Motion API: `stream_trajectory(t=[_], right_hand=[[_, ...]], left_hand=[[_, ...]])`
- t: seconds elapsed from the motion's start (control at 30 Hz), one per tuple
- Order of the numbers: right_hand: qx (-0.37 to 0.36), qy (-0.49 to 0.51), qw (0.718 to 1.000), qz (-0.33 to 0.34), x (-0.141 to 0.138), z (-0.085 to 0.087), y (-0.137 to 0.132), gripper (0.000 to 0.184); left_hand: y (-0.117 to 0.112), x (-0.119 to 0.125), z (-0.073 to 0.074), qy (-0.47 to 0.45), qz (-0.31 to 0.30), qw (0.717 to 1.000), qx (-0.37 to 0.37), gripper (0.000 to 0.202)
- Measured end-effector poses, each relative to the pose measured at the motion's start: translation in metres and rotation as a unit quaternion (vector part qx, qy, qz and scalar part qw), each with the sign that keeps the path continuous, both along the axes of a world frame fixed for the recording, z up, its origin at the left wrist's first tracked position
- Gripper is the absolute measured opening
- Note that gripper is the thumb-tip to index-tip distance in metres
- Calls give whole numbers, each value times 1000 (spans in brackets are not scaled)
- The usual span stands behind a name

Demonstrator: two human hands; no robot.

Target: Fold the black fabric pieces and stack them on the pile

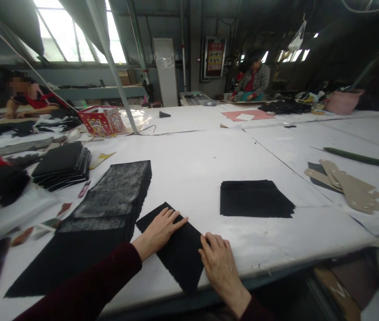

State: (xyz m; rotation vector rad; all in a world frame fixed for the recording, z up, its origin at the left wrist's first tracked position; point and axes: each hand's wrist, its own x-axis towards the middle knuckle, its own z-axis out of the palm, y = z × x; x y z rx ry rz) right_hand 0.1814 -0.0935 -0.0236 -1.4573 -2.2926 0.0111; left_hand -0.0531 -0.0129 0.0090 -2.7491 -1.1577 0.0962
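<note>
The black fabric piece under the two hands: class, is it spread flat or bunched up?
Spread flat. The black fabric piece lies level on the white table, with the left hand and right hand open on it.

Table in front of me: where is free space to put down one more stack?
The table is bare between the long dark pile and the black stack, and also in front of that stack, beside the right hand. The left edge is crowded with cloth stacks and scraps.
</note>
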Motion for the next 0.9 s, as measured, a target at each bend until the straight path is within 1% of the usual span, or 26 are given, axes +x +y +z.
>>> stream_trajectory(t=[0.1,0.2,0.3,0.37,0.43,0.5,0.57,0.6,0.63,0.67,0.7,0.77,0.8,0.83,0.87,0.9], right_hand=[[-13,14,1000,4,5,0,1,31],[-45,41,998,-6,5,6,9,21],[-76,80,993,-38,0,15,19,19],[-83,98,990,-51,-5,18,26,24],[-84,113,989,-49,-9,15,29,31],[-88,134,986,-44,-10,6,30,38],[-93,162,981,-48,-4,-3,28,50],[-104,176,978,-51,2,-6,27,55],[-123,190,973,-52,11,-7,27,57],[-152,203,966,-52,22,-5,29,53],[-187,215,957,-48,36,0,33,44],[-261,230,937,-39,71,17,48,22],[-288,228,929,-37,91,27,59,16],[-304,220,926,-37,112,38,72,16],[-309,198,929,-40,134,48,86,17],[-298,163,939,-51,155,57,101,19]], left_hand=[[21,-21,2,-3,30,999,-10,64],[36,-28,5,-54,67,996,-29,42],[40,-17,8,-129,90,985,-69,23],[38,-6,10,-152,77,980,-105,14],[34,5,14,-154,56,978,-131,4],[30,12,20,-155,47,976,-148,11],[27,17,27,-166,54,970,-168,18],[26,20,31,-174,64,966,-181,19],[26,23,34,-182,77,960,-196,19],[27,28,35,-192,90,954,-212,17],[29,34,36,-203,102,946,-230,13],[37,52,34,-235,114,929,-263,11],[44,65,33,-252,114,921,-275,14],[51,80,30,-268,111,914,-284,15],[60,97,28,-280,108,909,-288,14],[70,115,26,-289,107,908,-285,10]])
